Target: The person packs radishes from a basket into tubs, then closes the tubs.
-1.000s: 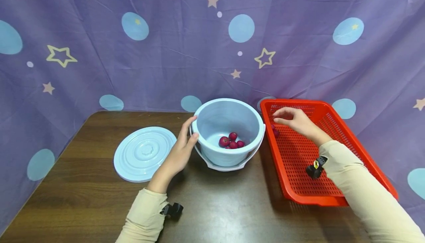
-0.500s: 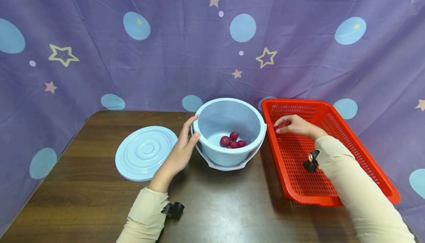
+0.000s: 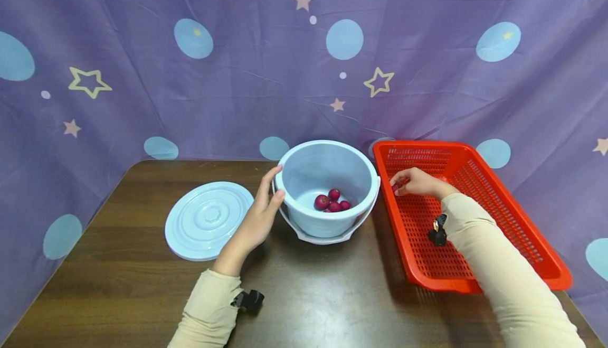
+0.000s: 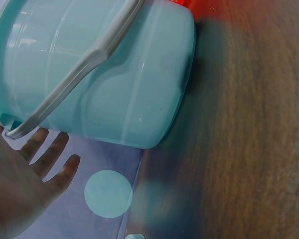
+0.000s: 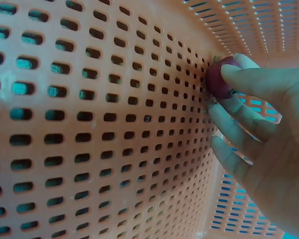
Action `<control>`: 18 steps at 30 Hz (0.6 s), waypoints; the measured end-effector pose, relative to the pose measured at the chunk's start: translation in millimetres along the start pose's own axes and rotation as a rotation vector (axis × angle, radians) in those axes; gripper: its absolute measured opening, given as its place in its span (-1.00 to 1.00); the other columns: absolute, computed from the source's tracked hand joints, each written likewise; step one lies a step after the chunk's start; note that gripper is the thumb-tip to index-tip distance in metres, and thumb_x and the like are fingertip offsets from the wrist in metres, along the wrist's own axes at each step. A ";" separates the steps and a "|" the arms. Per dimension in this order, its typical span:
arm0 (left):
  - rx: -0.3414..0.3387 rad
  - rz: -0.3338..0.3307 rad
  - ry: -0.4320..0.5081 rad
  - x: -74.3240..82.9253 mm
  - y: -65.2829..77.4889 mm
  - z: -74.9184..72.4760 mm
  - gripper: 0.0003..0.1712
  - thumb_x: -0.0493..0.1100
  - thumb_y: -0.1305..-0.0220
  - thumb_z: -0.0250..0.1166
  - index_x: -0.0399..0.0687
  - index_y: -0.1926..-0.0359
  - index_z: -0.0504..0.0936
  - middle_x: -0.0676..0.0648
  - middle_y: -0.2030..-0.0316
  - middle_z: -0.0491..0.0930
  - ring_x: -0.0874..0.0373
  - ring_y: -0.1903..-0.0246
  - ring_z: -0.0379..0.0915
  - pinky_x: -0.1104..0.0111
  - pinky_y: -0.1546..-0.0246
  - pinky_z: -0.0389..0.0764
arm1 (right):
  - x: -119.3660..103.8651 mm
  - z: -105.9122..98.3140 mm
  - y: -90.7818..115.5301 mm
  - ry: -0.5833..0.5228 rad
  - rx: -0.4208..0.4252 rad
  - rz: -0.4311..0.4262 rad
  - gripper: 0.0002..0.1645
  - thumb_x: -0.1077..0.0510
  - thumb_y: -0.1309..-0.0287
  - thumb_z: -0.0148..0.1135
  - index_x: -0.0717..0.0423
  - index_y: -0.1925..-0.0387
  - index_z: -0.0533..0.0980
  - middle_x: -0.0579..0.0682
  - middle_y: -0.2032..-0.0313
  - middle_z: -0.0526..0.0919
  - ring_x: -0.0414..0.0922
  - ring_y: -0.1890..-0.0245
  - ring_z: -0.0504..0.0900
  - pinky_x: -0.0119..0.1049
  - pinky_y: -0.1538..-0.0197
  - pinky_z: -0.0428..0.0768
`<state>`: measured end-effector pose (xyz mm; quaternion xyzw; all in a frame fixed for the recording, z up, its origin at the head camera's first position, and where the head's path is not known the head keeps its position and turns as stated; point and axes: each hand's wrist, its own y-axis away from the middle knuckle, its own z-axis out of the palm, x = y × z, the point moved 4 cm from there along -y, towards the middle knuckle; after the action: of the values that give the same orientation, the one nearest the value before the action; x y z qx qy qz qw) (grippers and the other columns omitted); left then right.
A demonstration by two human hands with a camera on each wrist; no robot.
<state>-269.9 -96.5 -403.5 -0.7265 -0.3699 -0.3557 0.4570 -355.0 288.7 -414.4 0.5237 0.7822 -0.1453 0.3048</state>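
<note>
My right hand (image 3: 420, 183) reaches inside the red plastic basket (image 3: 400, 242) at its left wall. Thumb and index finger pinch a small dark red radish (image 5: 219, 80) there, with a bit of green stem at its top; the other fingers are spread near the perforated wall. My left hand (image 3: 258, 216) rests against the left side of the pale blue bucket (image 3: 323, 226), its fingers fairly straight at the rim and handle joint. Inside the bucket lie several red radishes (image 3: 322, 201). The bucket's handle (image 4: 94, 57) hangs down across its front.
A round pale blue lid (image 3: 209, 226) lies flat on the brown wooden table (image 3: 309, 300), left of the bucket. Behind the table hangs a purple curtain (image 3: 266, 100) with stars and dots. Basket and bucket stand close side by side.
My right hand has lowered to the basket's left wall, and its thumb and finger have closed on a radish. The left hand and bucket have stayed in place.
</note>
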 end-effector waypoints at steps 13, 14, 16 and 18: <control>0.002 -0.001 -0.004 -0.2 0.1 0.8 -0.40 -0.02 -0.56 -0.07 0.07 -0.52 0.04 -0.10 -0.50 0.03 0.04 -0.46 -0.10 0.02 -0.43 -0.05 | -4.7 -3.1 6.4 0.042 -0.007 0.022 -0.81 0.37 -0.08 0.34 0.29 0.21 0.63 0.04 0.35 0.62 -0.05 0.30 0.47 -0.28 0.22 0.47; 0.003 0.000 -0.005 -0.2 0.0 0.7 -0.40 -0.02 -0.56 -0.07 0.07 -0.52 0.04 -0.10 -0.50 0.03 0.04 -0.46 -0.10 0.02 -0.43 -0.05 | -5.2 -4.4 7.4 0.044 -0.002 0.026 -0.81 0.36 -0.09 0.34 0.27 0.20 0.64 0.03 0.35 0.62 -0.05 0.29 0.47 -0.29 0.22 0.46; 0.006 -0.001 -0.007 -0.2 0.1 0.2 -0.40 -0.02 -0.56 -0.07 0.07 -0.51 0.05 -0.10 -0.49 0.04 0.05 -0.46 -0.09 0.02 -0.43 -0.05 | -7.6 -7.5 10.0 0.046 0.006 0.028 -0.79 0.34 -0.09 0.36 0.26 0.18 0.65 0.02 0.34 0.63 -0.05 0.29 0.47 -0.29 0.22 0.46; 0.006 -0.001 -0.008 0.2 0.0 -0.1 -0.40 -0.02 -0.55 -0.06 0.07 -0.51 0.05 -0.09 -0.49 0.04 0.05 -0.46 -0.09 0.03 -0.43 -0.04 | -11.3 -10.5 12.1 0.051 0.013 0.021 -0.77 0.33 -0.10 0.37 0.25 0.16 0.66 0.01 0.34 0.64 -0.05 0.29 0.48 -0.30 0.22 0.46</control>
<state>-269.8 -96.6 -403.2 -0.7263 -0.3732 -0.3519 0.4576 -344.4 291.1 -398.0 0.5373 0.7832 -0.1337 0.2830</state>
